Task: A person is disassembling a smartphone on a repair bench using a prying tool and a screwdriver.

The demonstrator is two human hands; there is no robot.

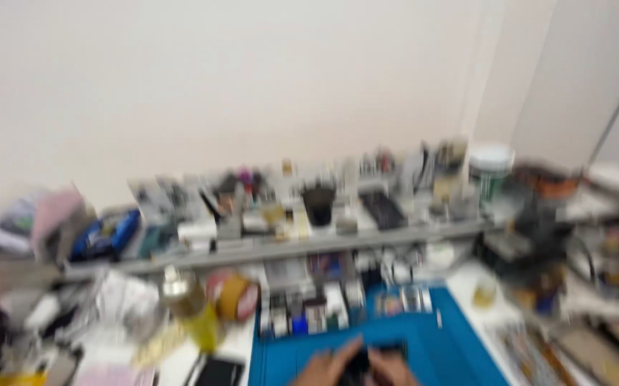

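Both my left hand (327, 366) and right hand (393, 368) close around a small dark device (366, 361) low on the blue mat (452, 343). Blur hides finger spread. It looks rigid, light and likely fragile; hold it by the edges.

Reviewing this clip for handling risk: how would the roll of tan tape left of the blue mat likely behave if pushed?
The tape roll looks round and seems to stand on edge, so it would probably roll. It likely feels light and stiff. Clutter crowds it, with a yellowish bottle right beside it, so it would probably stop soon. Blur limits certainty.
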